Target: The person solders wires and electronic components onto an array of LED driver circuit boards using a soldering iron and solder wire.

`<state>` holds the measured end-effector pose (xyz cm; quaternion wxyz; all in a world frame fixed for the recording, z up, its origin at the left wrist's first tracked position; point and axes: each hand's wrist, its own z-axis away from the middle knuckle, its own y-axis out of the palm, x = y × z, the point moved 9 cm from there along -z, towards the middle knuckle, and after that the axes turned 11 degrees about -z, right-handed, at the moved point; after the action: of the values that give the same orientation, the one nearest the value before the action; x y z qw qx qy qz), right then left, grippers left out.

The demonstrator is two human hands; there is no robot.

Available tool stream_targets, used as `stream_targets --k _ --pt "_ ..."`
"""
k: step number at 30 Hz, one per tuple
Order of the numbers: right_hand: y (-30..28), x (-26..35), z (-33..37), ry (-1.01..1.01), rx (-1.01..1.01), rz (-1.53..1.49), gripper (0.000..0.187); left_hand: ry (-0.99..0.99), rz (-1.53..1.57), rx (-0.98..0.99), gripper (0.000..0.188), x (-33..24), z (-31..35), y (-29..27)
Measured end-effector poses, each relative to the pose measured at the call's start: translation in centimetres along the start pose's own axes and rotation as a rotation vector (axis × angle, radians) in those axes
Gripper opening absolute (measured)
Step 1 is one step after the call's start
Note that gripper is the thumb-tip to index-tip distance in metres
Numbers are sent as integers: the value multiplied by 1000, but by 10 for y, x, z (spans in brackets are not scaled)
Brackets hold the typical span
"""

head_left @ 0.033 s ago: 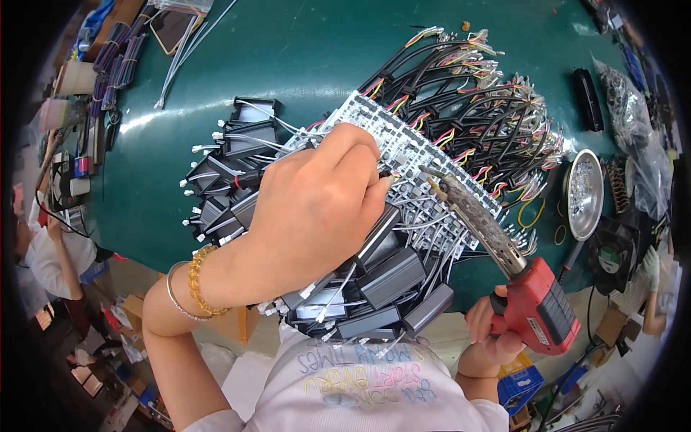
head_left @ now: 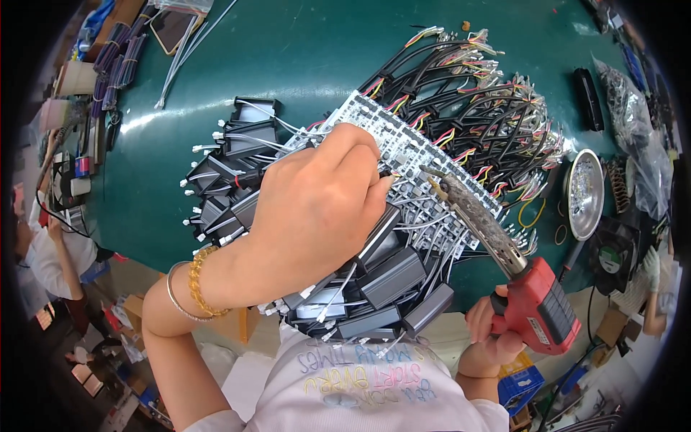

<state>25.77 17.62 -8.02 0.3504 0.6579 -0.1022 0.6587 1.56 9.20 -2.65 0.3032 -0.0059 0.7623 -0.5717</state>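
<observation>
My left hand (head_left: 320, 198) is closed in a pinch over a white panel of small circuit boards (head_left: 403, 142). A thin wire (head_left: 393, 175) shows at its fingertips; the palm side is hidden. My right hand (head_left: 489, 327) grips a red soldering gun (head_left: 541, 308) by its handle, to the right of the panel. The gun's dirty metal barrel slants up and left, and its tip is over the boards, just right of my left fingertips. Dark rectangular cases (head_left: 392, 277) with white leads and plugs lie around and below my left hand.
Bundles of black cables (head_left: 479, 119) with coloured ends fan out beyond the panel. A metal bowl (head_left: 584, 194), a coiled spring stand (head_left: 617, 183) and a black fan (head_left: 612, 248) are at right. At far left lie a phone (head_left: 173, 30) and wire bundles (head_left: 108, 65). Another person (head_left: 61, 248) sits left.
</observation>
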Motion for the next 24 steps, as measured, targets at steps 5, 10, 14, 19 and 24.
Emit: stream_targets --k 5,10,14,19,24 --pt "-4 -1 2 -1 -28 -1 90 17 -184 10 14 -11 -1 -3" --pt "-2 -2 0 25 1 7 92 -14 -136 6 14 -9 -1 -1" --pt "-1 1 -2 14 -14 -3 91 -42 -83 0 14 -5 0 -1" --pt "1 -1 0 26 -42 8 91 -46 -105 6 14 -7 0 -1" --pt "0 -2 1 48 -19 -5 83 -64 -111 19 15 -7 0 1"
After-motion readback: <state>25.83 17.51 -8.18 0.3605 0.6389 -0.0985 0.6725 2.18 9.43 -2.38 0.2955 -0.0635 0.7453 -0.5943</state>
